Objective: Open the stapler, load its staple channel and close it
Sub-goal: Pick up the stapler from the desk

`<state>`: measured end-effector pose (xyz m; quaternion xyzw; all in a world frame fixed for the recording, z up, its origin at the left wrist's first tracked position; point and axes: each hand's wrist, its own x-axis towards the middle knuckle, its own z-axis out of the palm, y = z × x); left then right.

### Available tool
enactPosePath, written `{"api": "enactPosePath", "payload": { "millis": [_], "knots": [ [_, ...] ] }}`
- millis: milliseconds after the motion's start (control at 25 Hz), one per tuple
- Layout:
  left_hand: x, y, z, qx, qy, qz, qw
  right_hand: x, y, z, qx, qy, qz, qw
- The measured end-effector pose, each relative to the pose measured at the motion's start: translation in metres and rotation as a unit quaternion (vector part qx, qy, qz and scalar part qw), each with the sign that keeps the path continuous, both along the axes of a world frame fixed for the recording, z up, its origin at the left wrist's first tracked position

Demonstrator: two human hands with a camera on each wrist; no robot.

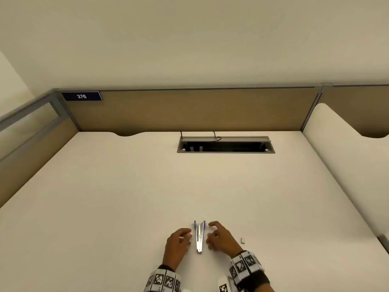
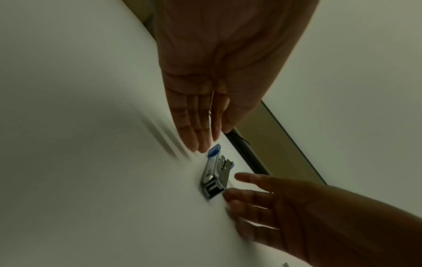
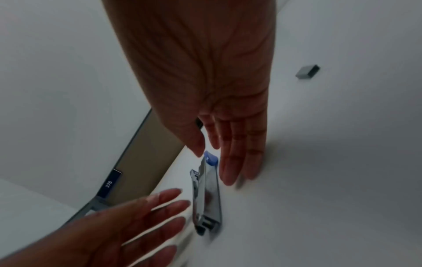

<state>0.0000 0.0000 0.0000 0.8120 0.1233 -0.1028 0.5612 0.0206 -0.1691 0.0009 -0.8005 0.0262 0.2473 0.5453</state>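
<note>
Because both wrist views are dim and smeared, the fine parts of the stapler (image 1: 199, 237) are hard to make out there; whether its channel holds staples cannot be told. The head view shows it best: it lies on the desk (image 1: 147, 186) close to the near edge, roughly midway along it, with its two metal arms spread in a narrow V, the joined end toward the person and the blue-tipped ends pointing toward the far edge. The forearms are cut off by the bottom of the head view, where only wristbands (image 1: 245, 265) printed with black-and-white squares show.

The left hand (image 1: 177, 242) sits just beside the stapler on its left, and the right hand (image 1: 221, 237) just beside it on its right. Both have their fingers loosely extended and hold nothing. In the left wrist view the left fingertips (image 2: 198, 144) come close to one blue tip, but whether they touch it cannot be told from the blur.

A small grey block of staples (image 1: 243, 240) lies on the desk to the right of the right hand, apart from it, and shows again in the right wrist view (image 3: 308, 71). Toward the far edge an open cable slot (image 1: 225, 144) is sunk into the desk, with thin black cords at its rim. Behind it stands a tan partition (image 1: 189, 110) carrying a dark label (image 1: 81, 96) that reads 376 at its left corner.
</note>
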Motion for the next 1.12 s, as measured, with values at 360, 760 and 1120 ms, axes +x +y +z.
{"api": "enactPosePath", "payload": {
  "millis": [360,760,1120],
  "knots": [
    [0.018,-0.014,-0.014,0.020,0.031,-0.075,0.996,0.012,0.023,-0.006,-0.071,-0.036,-0.050,0.996],
    [0.020,-0.015,-0.005,-0.031,-0.023,-0.086,0.996,0.006,0.026,-0.007,-0.106,-0.107,-0.094,0.984],
    [0.025,-0.020,-0.005,-0.051,-0.068,-0.004,0.996,0.006,0.020,-0.002,-0.034,-0.085,-0.135,0.987]
  ]
}}
